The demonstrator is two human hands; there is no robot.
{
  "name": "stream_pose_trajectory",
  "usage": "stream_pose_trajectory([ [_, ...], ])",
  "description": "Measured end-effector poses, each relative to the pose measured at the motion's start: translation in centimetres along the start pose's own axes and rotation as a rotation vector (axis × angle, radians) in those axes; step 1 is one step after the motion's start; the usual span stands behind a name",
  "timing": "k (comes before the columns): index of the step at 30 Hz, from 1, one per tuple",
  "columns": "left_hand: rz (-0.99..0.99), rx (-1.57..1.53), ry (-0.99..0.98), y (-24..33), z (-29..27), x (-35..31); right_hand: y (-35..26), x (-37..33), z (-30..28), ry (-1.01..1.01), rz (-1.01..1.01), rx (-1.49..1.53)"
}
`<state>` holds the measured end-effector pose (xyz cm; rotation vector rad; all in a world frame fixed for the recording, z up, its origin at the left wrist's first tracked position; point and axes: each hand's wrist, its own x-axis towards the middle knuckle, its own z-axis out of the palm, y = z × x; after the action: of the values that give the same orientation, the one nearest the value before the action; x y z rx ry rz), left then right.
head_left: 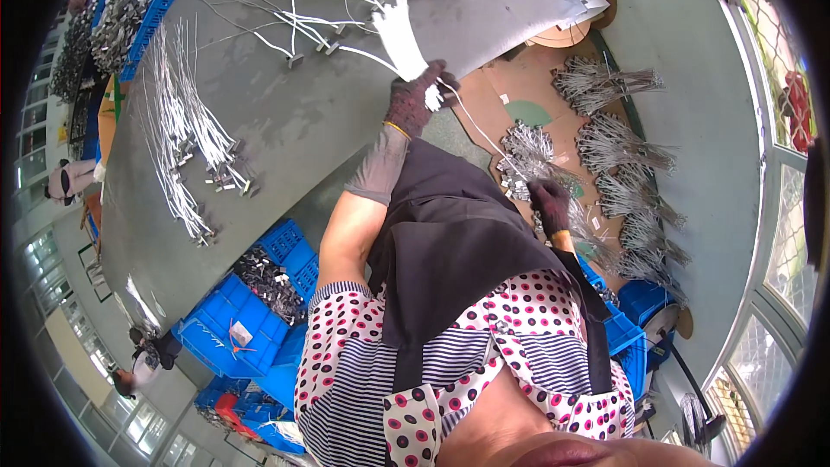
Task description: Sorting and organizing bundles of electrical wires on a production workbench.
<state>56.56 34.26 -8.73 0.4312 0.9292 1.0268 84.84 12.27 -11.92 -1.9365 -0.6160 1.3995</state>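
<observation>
My left hand, in a dark knit glove, is closed around a bundle of white sleeves over the edge of the grey table. The sleeves fan out past the fingers. From that hand a thin white-sleeved wire runs down to my gloved right hand, whose fingers seem closed on its end. Beside the right hand lies a bunch of wires with small metal ends. Several loose sleeved wires with metal ends lie on the table next to the white bundle.
White-sleeved wires lie at the table's left. Grey wire bundles line the brown cardboard on the right. Blue crates stand below the table; another blue crate of metal parts is at far left. A person is in the background.
</observation>
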Motion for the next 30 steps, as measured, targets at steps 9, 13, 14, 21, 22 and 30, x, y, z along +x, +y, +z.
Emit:
stream_pose_trajectory([
  [9, 0.030, 0.029, 0.138, -1.0, -0.5, -1.4, -4.3, 2.9, 8.4, -0.412, -0.117, 0.103],
  [13, 0.104, -0.076, 0.183, 0.7, -0.8, -0.6, -4.3, 3.1, 9.4, -0.474, -0.036, 0.135],
  [14, 0.105, -0.079, 0.184, 1.3, -1.0, -0.3, -4.0, 3.6, 9.3, -0.456, 0.001, 0.142],
  [21, 0.161, 0.140, 0.351, 5.0, -3.8, 0.2, -11.4, 5.9, 13.1, -0.401, -0.076, -0.070],
  [22, 0.159, 0.139, 0.354, 5.2, -3.9, 0.1, -13.5, 5.9, 14.6, -0.410, -0.115, -0.058],
  [30, 0.278, 0.445, 0.305, 7.7, -5.0, 0.3, -24.6, 7.7, 28.5, -0.386, -0.211, 0.042],
])
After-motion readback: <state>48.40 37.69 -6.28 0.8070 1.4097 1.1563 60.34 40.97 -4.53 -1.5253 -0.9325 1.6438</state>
